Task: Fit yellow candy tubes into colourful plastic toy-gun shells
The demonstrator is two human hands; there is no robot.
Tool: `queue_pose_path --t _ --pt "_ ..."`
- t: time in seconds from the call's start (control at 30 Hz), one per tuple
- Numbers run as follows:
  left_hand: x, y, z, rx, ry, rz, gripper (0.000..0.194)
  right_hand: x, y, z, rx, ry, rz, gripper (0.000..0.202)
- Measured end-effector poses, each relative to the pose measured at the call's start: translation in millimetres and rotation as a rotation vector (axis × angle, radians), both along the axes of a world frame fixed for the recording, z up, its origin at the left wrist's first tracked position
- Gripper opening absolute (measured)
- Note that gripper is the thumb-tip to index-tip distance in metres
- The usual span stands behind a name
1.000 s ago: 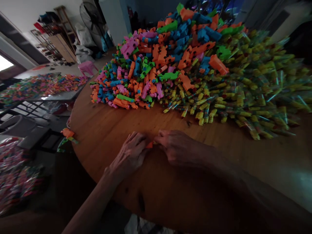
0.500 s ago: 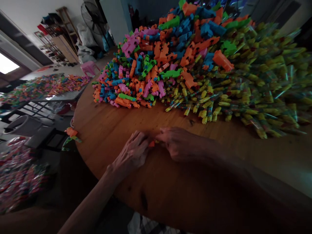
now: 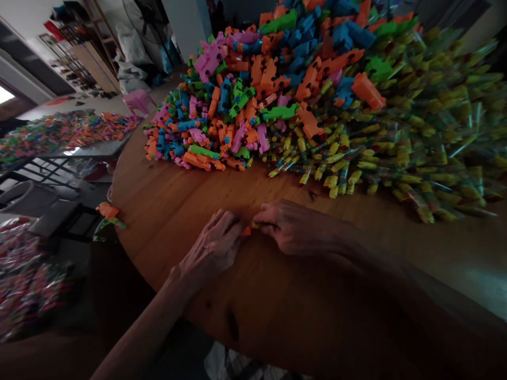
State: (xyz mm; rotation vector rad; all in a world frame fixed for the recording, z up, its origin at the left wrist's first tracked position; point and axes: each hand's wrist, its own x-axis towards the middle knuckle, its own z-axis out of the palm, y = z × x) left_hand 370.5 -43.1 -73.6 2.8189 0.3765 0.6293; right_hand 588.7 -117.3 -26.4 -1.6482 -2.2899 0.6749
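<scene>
My left hand (image 3: 219, 240) is closed over an orange plastic toy (image 3: 246, 231) at the wooden table (image 3: 166, 211); only the toy's end shows past my fingertips. Just to its right, my right hand (image 3: 287, 224) pinches a small yellow-tipped stick (image 3: 254, 225) against that end. Most of both pieces is hidden by my fingers. Beyond my hands rises a pile of orange, blue, green and pink toys (image 3: 237, 116), some with black wheels. Against it on the right lies a heap of yellow-tipped sticks in clear wrapping (image 3: 380, 153).
At the table's left edge, an orange and green toy (image 3: 109, 212) hangs over a container. Another table with a coloured heap (image 3: 67, 134), a pink stool (image 3: 138, 100), a grey bin (image 3: 29, 198) and packed bags (image 3: 31, 285) stand to the left.
The view has shifted slightly, so the room's left side sits further left. My right fingertips have drawn slightly away from the orange toy, showing more of the yellow tip.
</scene>
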Motion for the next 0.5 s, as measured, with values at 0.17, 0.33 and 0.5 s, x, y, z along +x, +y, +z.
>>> queue_pose_path --t 0.17,0.33,0.5 --pt "-0.1 0.9 -1.0 -0.001 -0.008 0.002 0.022 0.1 1.6 0.6 -0.029 0.027 0.004 0.024" --pt "-1.5 1.8 -1.5 -0.016 -0.008 -0.006 0.019 -1.6 -1.0 0.6 -0.016 -0.003 -0.024 0.024" --pt "-1.5 2.7 -1.6 -0.021 -0.02 -0.01 0.022 -3.1 -1.4 0.2 0.006 -0.021 0.013 0.022"
